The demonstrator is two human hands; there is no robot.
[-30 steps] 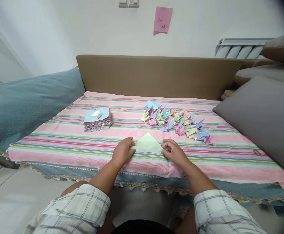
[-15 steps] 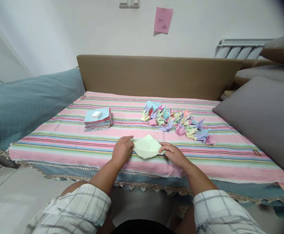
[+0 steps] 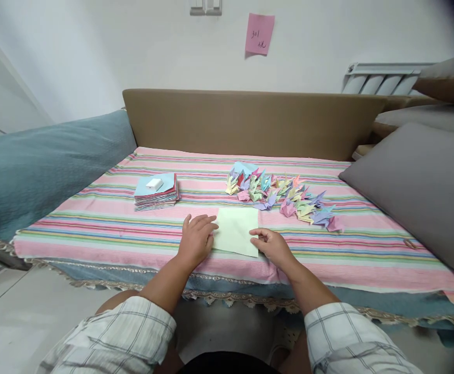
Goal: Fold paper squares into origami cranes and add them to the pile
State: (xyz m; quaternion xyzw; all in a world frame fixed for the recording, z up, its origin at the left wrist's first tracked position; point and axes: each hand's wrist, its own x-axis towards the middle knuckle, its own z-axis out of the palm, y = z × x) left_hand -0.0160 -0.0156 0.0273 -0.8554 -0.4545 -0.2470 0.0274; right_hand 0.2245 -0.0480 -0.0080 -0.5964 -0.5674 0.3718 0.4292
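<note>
A pale green square sheet of paper (image 3: 235, 231) lies almost flat on the striped cloth, its sides roughly in line with the sofa's front edge. At its left side is my left hand (image 3: 197, 240), open, fingers stretched out and fingertips at the paper's edge. My right hand (image 3: 272, 246) is at the opposite side, with thumb and forefinger a little apart over the paper's right edge. Beyond the sheet, several folded paper cranes (image 3: 268, 196) in many colours sit in a loose cluster.
A stack of coloured paper (image 3: 157, 201) stands to the left, with a small white block (image 3: 154, 184) on top. Striped cloth (image 3: 106, 218) covers the sofa seat. A large grey cushion (image 3: 417, 192) leans at the right, and a blue-covered armrest (image 3: 55, 161) borders the left.
The green paper was bent and held corner to corner between both hands. Now it lies spread out, turned so its sides face my hands, and my fingers have loosened.
</note>
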